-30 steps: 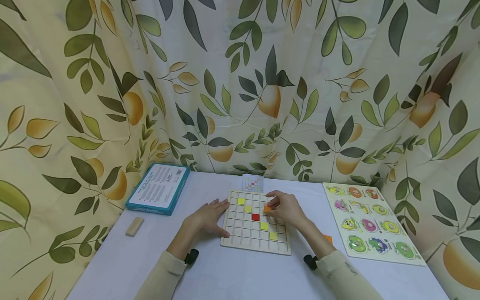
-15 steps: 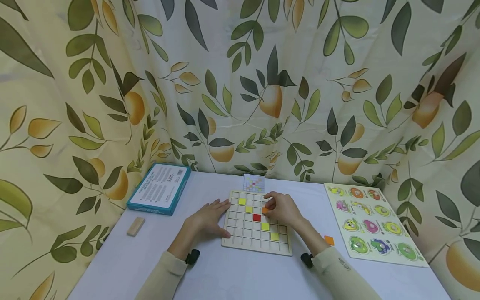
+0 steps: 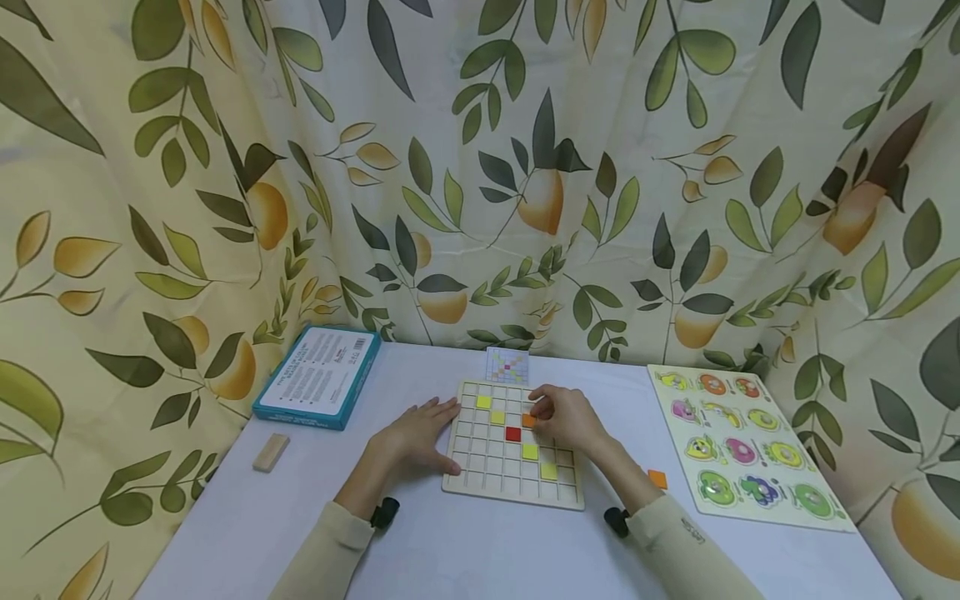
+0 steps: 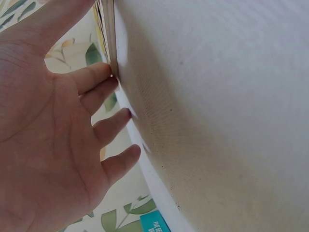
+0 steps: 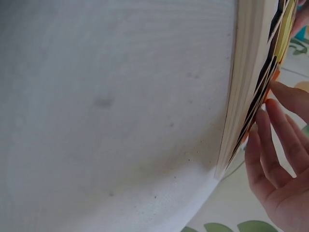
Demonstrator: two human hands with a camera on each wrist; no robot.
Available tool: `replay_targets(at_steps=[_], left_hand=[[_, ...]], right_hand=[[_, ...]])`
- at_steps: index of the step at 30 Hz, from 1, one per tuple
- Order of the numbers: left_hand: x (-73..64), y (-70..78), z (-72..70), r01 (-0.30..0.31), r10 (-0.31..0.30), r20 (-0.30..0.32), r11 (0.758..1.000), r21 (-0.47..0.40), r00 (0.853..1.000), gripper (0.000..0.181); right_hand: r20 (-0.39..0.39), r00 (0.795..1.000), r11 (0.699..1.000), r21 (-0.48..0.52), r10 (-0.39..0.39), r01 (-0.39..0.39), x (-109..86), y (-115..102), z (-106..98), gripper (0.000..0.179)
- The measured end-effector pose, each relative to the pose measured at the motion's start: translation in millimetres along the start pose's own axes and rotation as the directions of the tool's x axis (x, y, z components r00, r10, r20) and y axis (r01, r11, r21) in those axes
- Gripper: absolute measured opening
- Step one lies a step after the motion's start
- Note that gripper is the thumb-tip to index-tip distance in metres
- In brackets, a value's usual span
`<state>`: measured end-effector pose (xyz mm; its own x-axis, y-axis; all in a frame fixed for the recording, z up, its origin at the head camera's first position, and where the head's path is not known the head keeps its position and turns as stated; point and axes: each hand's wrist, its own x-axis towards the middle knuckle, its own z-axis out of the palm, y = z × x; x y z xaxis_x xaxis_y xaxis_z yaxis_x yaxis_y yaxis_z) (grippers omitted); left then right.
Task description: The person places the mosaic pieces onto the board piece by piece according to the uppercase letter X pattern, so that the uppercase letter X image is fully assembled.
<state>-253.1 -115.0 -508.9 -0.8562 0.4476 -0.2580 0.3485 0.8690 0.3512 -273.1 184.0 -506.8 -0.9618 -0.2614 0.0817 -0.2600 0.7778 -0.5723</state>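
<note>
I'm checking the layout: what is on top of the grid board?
Four yellow tiles, a red tile and an orange tile at the right hand. What that hand covers can't be seen.

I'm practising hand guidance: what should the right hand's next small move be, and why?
Probably press the small orange square tile down flat into the pale wooden grid board. The right hand has its fingertips at that tile, whose full seating can't be confirmed, while the left hand touches the board's edge, likely steadying it.
</note>
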Motion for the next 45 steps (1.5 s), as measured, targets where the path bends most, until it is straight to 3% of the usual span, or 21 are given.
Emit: replay_targets(at_steps=[18, 26, 33, 45], left_hand=[[-1.6, 3.0, -1.6, -0.004, 0.004, 0.004, 1.000, -0.010, 1.000, 0.112], [-2.9, 3.0, -1.2, -0.003, 0.003, 0.009, 1.000, -0.008, 1.000, 0.111], [-2.5, 1.3, -1.8, -0.013, 0.013, 0.004, 1.000, 0.000, 1.000, 0.111], [-1.0, -0.6, 0.1, -0.017, 0.017, 0.000, 1.000, -0.003, 1.000, 0.110]], right_hand=[[-0.010, 1.000, 1.000, -0.027, -0.014, 0.014, -5.5, 3, -4, 0.036], [-0.035, 0.999, 1.000, 0.005, 0.020, -0.020, -27.2, 6, -21, 0.040], [-0.106, 0.994, 0.999, -0.032, -0.008, 0.005, -45.2, 16, -41, 0.040], [-0.121, 0.990, 0.994, -0.081, 0.069, -0.079, -77.3, 28, -66, 0.037]])
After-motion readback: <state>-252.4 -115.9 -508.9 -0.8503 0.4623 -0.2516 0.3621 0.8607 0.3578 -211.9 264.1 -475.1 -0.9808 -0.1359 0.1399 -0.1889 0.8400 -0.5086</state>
